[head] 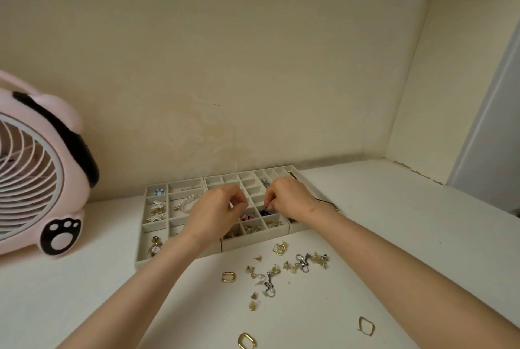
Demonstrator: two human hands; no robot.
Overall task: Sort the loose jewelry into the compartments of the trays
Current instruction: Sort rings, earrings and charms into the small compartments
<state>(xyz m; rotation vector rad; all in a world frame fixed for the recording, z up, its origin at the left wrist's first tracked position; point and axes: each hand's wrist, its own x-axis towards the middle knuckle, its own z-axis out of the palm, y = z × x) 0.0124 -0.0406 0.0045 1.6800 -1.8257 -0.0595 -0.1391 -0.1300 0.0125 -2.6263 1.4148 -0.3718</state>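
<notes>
Hands meet over the trays (253,246), likely to seat 1 small item: right hand (287,198) pinches a dark piece (264,212) above a middle compartment; left hand (218,208) has fingertips pinched, on what I cannot tell. Loose jewelry (281,270) lies on the tabletop (394,236) just in front.

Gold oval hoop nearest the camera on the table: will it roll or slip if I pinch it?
The gold oval hoop lies flat on the table, so it probably won't roll. It looks like rigid polished metal, likely slippery; being thin and low, it may skid when pinched.
</notes>
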